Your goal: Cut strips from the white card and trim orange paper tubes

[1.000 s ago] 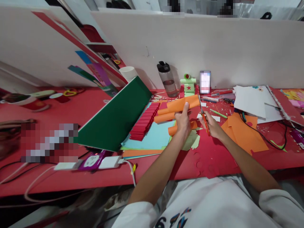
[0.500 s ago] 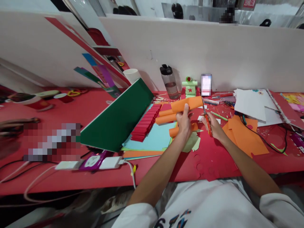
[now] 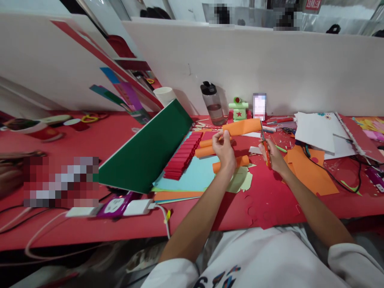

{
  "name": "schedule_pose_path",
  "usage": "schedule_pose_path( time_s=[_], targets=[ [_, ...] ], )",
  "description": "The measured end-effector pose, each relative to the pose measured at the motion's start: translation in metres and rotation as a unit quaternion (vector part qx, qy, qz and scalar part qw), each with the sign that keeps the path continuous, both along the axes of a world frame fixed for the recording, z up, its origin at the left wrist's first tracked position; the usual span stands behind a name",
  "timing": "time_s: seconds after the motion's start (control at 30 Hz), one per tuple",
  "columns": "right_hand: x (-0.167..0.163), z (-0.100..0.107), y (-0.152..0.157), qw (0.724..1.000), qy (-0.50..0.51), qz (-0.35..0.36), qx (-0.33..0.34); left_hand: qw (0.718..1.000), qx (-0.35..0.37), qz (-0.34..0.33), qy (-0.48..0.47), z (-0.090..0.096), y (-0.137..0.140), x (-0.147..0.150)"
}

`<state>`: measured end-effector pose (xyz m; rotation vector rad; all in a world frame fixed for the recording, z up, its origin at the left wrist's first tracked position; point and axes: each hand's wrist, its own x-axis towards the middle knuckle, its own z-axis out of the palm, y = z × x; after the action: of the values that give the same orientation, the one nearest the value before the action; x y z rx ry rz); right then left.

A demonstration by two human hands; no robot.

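Note:
Between the fingers of my left hand (image 3: 224,150) is an orange paper roll (image 3: 242,127), held above the table and pointing right. My right hand (image 3: 273,155) grips orange-handled scissors (image 3: 266,154), whose blades stand upright at the roll's right end. Whether the blades touch the paper I cannot tell. Other orange paper rolls (image 3: 205,151) lie behind my left hand, and one more (image 3: 242,161) rests just right of my wrist. Left of them a strip of folded red paper (image 3: 183,156) lies on light blue sheets (image 3: 196,176).
A green board (image 3: 147,152) leans at the left, near a power strip (image 3: 115,204) with cables. Behind stand a water bottle (image 3: 212,105), a green paper model (image 3: 239,110) and a phone (image 3: 259,107). Orange sheets (image 3: 313,172) and white boards (image 3: 316,132) lie right. Another person's hand (image 3: 12,172) shows far left.
My left hand has shifted left along the orange roll, and its fingers sit nearer the roll's left end. The roll and the scissors have moved slightly right.

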<state>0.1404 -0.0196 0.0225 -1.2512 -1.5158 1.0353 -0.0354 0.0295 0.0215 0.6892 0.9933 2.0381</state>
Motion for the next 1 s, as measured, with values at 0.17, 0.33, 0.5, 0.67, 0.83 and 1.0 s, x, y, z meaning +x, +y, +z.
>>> schedule_pose_path(
  time_s=[0.17,0.33,0.5,0.67,0.83,1.0],
  targets=[
    [0.003,0.000,0.001,1.000,-0.011,-0.006,0.017,1.000,-0.003,0.019,0.015,0.000,0.005,-0.006],
    [0.007,-0.005,0.005,0.999,-0.028,-0.026,0.033,1.000,0.000,0.011,0.022,0.000,0.008,-0.009],
    [0.008,-0.002,0.005,0.996,-0.069,-0.033,0.047,0.998,0.007,0.025,0.049,0.002,0.006,-0.010],
    [0.009,0.001,0.003,0.991,-0.107,-0.040,0.066,0.999,-0.021,-0.009,0.040,0.001,0.008,-0.012],
    [0.009,-0.003,0.004,0.993,-0.092,-0.038,0.063,0.998,-0.037,-0.003,0.044,0.000,0.009,-0.013],
    [0.010,-0.002,0.005,0.993,-0.090,-0.041,0.057,0.998,-0.025,0.005,0.064,0.001,0.008,-0.014]
  ],
)
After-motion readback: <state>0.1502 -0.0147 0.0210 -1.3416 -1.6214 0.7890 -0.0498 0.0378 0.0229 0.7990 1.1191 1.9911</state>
